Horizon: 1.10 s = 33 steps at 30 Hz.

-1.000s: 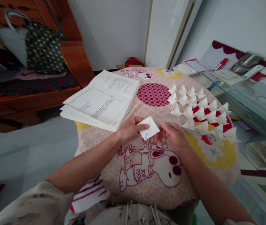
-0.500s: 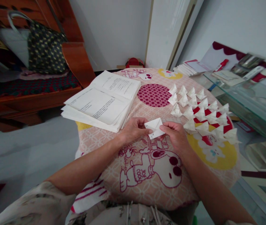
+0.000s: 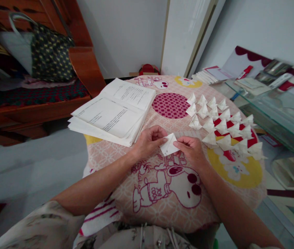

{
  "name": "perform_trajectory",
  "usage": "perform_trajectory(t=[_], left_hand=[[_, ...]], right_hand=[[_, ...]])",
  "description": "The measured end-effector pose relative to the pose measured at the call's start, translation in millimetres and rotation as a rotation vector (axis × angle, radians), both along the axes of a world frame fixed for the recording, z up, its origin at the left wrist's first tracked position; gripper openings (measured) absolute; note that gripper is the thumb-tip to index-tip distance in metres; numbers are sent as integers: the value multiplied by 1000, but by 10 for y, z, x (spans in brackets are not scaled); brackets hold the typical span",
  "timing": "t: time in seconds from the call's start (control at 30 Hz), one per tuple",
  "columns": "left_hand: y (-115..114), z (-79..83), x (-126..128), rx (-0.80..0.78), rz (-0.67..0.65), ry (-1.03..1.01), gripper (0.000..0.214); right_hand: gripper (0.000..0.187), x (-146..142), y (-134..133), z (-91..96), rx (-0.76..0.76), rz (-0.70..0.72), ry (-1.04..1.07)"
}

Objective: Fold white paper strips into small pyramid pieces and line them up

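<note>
Both my hands pinch a small white folded paper just above a round table covered by a pink cartoon-dog cloth. My left hand grips its left edge with closed fingers. My right hand holds its right side, thumb and fingers pressed together. The paper is creased into a narrow pointed shape. Several finished white folded paper pieces lie in rows on the cloth to the right of my hands.
An open stack of printed pages lies at the table's left rear. A glass-topped counter with booklets and packets stands at the right. A wooden bench with a patterned bag is at the left.
The paper was a flat square held open between my hands; it has been folded narrower, and my hands have come closer together.
</note>
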State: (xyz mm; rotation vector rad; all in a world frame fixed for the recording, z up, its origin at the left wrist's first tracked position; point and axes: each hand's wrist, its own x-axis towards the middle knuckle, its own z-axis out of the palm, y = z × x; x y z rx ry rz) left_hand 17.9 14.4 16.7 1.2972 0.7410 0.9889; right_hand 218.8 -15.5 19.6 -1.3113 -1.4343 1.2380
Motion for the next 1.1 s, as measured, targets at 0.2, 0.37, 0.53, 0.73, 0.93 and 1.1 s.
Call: perform_trajectory(t=[0.2,0.37,0.53,0.73,0.93,1.1], left_hand=[[-28,12,-17,148,66,181,17],[-47,49,-21,195,111,275,16],[4,46,-4,-43,-3,20,24],[12,60,4,-144,3,-24,27],[25,6,8,-87,43,63,27],[26,3,23,-125,60,43,29]], right_hand=[[24,-5,-5,-13,-10,-17,-21],[25,-23,-13,18,-36,-44,-27],[25,-19,-11,18,1,-19,-57],[25,-7,-17,-4,11,-8,-105],[25,-22,-26,33,101,33,-201],[27,-33,-38,36,130,39,-237]])
